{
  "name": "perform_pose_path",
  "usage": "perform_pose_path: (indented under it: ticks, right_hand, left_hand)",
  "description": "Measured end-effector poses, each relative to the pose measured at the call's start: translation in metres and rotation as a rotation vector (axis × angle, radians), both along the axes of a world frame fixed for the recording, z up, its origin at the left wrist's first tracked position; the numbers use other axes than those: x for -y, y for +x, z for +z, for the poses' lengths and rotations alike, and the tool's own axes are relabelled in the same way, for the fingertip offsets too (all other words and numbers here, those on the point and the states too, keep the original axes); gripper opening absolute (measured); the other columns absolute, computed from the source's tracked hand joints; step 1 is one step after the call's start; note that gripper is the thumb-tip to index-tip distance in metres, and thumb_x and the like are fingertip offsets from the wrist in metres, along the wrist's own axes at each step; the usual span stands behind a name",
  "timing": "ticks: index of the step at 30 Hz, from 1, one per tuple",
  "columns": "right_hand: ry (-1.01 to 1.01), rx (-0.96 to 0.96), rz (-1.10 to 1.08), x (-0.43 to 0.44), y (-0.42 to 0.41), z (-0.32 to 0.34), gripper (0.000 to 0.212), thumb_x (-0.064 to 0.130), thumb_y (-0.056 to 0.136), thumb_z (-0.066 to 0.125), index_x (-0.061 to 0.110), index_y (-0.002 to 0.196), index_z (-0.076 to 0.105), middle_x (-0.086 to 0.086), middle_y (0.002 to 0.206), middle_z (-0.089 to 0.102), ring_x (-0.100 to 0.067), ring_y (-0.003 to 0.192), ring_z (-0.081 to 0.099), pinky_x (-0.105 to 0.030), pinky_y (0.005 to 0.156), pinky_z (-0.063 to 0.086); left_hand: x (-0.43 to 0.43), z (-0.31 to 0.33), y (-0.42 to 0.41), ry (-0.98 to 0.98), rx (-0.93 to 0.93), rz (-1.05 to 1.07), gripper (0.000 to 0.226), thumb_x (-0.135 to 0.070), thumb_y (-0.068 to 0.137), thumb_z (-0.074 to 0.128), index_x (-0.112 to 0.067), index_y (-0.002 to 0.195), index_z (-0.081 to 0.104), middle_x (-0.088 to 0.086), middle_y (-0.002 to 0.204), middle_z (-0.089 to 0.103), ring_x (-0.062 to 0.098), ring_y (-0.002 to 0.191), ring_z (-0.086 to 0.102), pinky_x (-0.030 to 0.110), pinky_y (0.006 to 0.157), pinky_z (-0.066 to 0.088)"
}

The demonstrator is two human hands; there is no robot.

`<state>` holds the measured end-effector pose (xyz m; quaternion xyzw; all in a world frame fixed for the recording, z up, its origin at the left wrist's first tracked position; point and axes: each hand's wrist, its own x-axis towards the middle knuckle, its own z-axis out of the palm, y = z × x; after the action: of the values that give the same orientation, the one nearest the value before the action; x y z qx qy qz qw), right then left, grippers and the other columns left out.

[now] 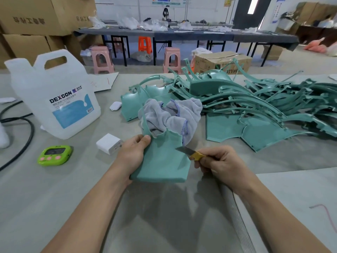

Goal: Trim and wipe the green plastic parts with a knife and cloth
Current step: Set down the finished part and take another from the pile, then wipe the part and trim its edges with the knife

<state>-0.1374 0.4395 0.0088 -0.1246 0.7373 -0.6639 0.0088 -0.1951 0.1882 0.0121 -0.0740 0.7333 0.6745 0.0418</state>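
- Black cable (27, 128): far left of the green part, looping over the grey table (54, 207).
- Translucent jug (54, 99), blue-and-white label reading DEXCON: upright, left of the green part and farther back, well apart from it.
- Lime timer (54, 155) with pink buttons: flat on the table, left of the green part, about level with it.
- White box (109, 143): just left of the green part, close by the wrist that holds it.
- Small white case (115, 105): left of and behind the green part.
- Left hand (134, 152): grips the green part by its left edge, thumb curled on the upper face near the top corner, fingers hidden beneath.
- Green part (162, 161): a flat, shield-like panel held above the table at centre, near edge toward the person; a thin strip rises from its top left corner.
- Grey cloth (173, 115), blue-stitched hem: bunched just behind the green part, lying partly on another panel.
- Knife (189, 151): yellow handle, bare steel blade; the blade meets the right edge of the green part near its upper corner.
- Right hand (220, 161): just right of the green part, fingers curled tight round the knife handle.
- Pile of green parts (264, 106): right of and behind the green part, panels and long curved strips tangled in a heap.
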Motion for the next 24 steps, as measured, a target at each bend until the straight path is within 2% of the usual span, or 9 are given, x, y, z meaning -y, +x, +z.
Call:
perform_pose_path:
  ticks: [2, 4, 6, 8, 10, 14, 17, 21, 24]
  right_hand:
    - [-0.013, 0.032, 0.043, -0.004, 0.003, 0.002, 0.05, -0.015, 0.092, 0.054, 0.025, 0.089, 0.084, -0.002, 0.071, 0.071, -0.01, 0.057, 0.053, -0.018, 0.055, 0.044]
    - [-0.026, 0.049, 0.055, -0.006, 0.002, 0.003, 0.051, -0.017, 0.094, 0.054, 0.023, 0.087, 0.084, -0.004, 0.071, 0.07, -0.011, 0.057, 0.052, -0.019, 0.055, 0.044]
    - [-0.031, 0.062, 0.09, -0.006, 0.001, 0.004, 0.047, -0.015, 0.094, 0.056, 0.022, 0.086, 0.084, -0.006, 0.071, 0.069, -0.013, 0.06, 0.051, -0.02, 0.057, 0.044]
    - [-0.031, 0.077, 0.142, -0.005, 0.001, 0.007, 0.032, -0.003, 0.09, 0.062, 0.02, 0.087, 0.084, -0.007, 0.07, 0.068, -0.014, 0.061, 0.05, -0.02, 0.058, 0.044]
    - [-0.016, 0.086, 0.163, -0.004, -0.002, 0.007, 0.027, 0.005, 0.087, 0.062, 0.02, 0.088, 0.084, -0.006, 0.069, 0.067, -0.014, 0.061, 0.048, -0.019, 0.056, 0.042]
    - [0.007, 0.015, -0.002, -0.001, -0.011, 0.001, 0.033, -0.007, 0.097, 0.058, 0.015, 0.088, 0.08, -0.004, 0.069, 0.065, -0.014, 0.056, 0.046, -0.02, 0.053, 0.039]
    - [0.022, -0.034, -0.109, -0.002, -0.014, 0.001, 0.029, -0.008, 0.098, 0.057, 0.011, 0.09, 0.078, -0.005, 0.068, 0.064, -0.016, 0.054, 0.045, -0.024, 0.053, 0.036]
    - [0.026, -0.049, -0.03, 0.0, -0.008, 0.004, 0.029, -0.01, 0.098, 0.056, 0.008, 0.094, 0.078, -0.006, 0.07, 0.065, -0.019, 0.057, 0.042, -0.022, 0.054, 0.036]
    - [0.024, -0.057, 0.026, -0.001, -0.002, 0.008, 0.033, -0.012, 0.098, 0.055, 0.009, 0.094, 0.079, -0.007, 0.071, 0.066, -0.017, 0.058, 0.042, -0.022, 0.054, 0.037]
  left_hand:
    - [-0.001, 0.003, 0.001, 0.005, 0.002, -0.019, 0.023, -0.027, 0.102, 0.059, -0.008, 0.094, 0.068, 0.021, 0.104, 0.074, 0.031, 0.091, 0.068, 0.054, 0.092, 0.053]
    - [0.0, 0.006, 0.0, -0.011, 0.002, -0.042, 0.022, -0.028, 0.103, 0.058, -0.011, 0.094, 0.069, 0.021, 0.107, 0.074, 0.032, 0.093, 0.068, 0.055, 0.094, 0.052]
    - [0.0, 0.007, -0.001, -0.023, -0.007, -0.069, 0.021, -0.027, 0.103, 0.057, -0.011, 0.095, 0.068, 0.016, 0.1, 0.075, 0.026, 0.087, 0.067, 0.048, 0.086, 0.054]
    - [0.001, 0.004, -0.003, -0.004, -0.009, -0.091, 0.02, -0.026, 0.103, 0.057, -0.01, 0.096, 0.068, 0.011, 0.09, 0.075, 0.024, 0.079, 0.067, 0.039, 0.076, 0.054]
    - [0.002, 0.002, -0.003, 0.07, 0.018, -0.113, 0.02, -0.024, 0.103, 0.057, -0.008, 0.1, 0.067, 0.011, 0.087, 0.074, 0.022, 0.071, 0.068, 0.033, 0.066, 0.056]
    - [0.006, 0.003, 0.0, 0.17, 0.067, -0.125, 0.019, -0.023, 0.104, 0.055, -0.01, 0.1, 0.068, 0.008, 0.081, 0.076, 0.018, 0.062, 0.071, 0.026, 0.051, 0.056]
    - [0.008, 0.004, 0.002, 0.229, 0.087, -0.104, 0.021, -0.023, 0.103, 0.056, -0.013, 0.096, 0.072, 0.009, 0.085, 0.077, 0.019, 0.065, 0.074, 0.027, 0.05, 0.056]
    - [0.009, 0.003, 0.004, 0.273, 0.088, -0.038, 0.018, -0.026, 0.102, 0.058, -0.014, 0.095, 0.07, 0.01, 0.088, 0.077, 0.02, 0.067, 0.072, 0.028, 0.055, 0.059]
    - [0.009, 0.005, 0.006, 0.325, 0.091, 0.004, 0.024, -0.024, 0.101, 0.06, -0.016, 0.084, 0.073, 0.009, 0.085, 0.077, 0.019, 0.065, 0.073, 0.027, 0.053, 0.058]
